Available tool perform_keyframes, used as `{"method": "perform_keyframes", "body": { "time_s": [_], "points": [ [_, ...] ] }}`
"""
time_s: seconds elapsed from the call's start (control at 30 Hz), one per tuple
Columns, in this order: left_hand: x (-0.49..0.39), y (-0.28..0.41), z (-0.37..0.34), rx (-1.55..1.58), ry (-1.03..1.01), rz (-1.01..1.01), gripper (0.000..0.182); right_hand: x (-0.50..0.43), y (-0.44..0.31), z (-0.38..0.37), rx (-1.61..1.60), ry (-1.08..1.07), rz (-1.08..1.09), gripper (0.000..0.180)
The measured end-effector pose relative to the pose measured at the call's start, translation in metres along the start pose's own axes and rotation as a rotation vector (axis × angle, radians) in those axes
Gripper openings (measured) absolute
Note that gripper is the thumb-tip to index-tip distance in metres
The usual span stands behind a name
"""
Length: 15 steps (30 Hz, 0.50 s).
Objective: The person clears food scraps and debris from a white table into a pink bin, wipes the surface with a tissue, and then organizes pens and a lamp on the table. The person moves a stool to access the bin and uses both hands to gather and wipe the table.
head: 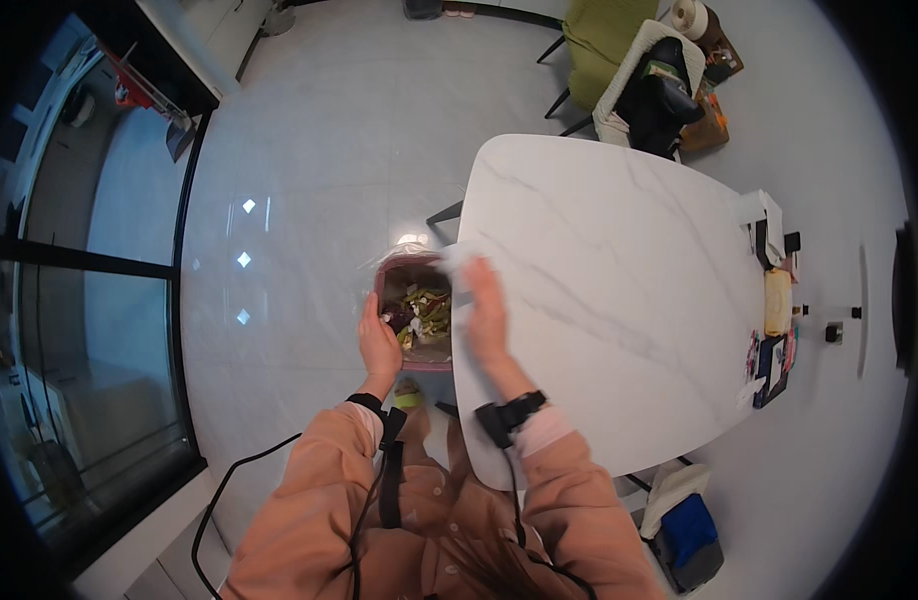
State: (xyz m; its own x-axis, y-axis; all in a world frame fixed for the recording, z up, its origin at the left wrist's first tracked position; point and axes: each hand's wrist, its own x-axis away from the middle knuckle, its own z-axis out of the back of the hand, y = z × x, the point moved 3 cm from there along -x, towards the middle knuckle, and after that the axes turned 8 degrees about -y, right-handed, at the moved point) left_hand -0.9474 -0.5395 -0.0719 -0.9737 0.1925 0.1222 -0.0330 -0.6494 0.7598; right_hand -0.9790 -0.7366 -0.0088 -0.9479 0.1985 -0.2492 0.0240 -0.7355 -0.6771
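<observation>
A pinkish-red rectangular waste bin (429, 366) with a clear plastic liner is pressed against the left edge of the white marble-patterned table (616, 300). Green and dark red food scraps (427, 309) lie inside it, and the tabletop hides part of its right side. My left hand (380, 341) grips the bin's left side, fingers along the rim. Over the table's left edge, my right hand (487, 311) is blurred by motion. Its fingers hold a thin white tissue or cloth (459, 257), too smeared to tell which, near the bin's upper right corner.
A green chair (605, 45) and a chair draped with a black item (661, 101) stand beyond the table. Boxes and small items (775, 300) line its wall side. Another chair (680, 525) is at lower right. Black-framed glass doors (178, 225) are at left. Cables (234, 465) trail from my wrists.
</observation>
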Motion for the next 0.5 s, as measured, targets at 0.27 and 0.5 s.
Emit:
{"method": "perform_keyframes", "body": {
  "time_s": [0.27, 0.5],
  "points": [
    [0.001, -0.001, 0.002, 0.074, 0.041, -0.018, 0.054, 0.033, 0.177, 0.122, 0.376, 0.352, -0.596, 0.047],
    [-0.003, 0.005, 0.007, 0.096, 0.013, 0.026, 0.052, -0.078, 0.275, 0.155, 0.607, 0.369, -0.639, 0.043]
  ]
}}
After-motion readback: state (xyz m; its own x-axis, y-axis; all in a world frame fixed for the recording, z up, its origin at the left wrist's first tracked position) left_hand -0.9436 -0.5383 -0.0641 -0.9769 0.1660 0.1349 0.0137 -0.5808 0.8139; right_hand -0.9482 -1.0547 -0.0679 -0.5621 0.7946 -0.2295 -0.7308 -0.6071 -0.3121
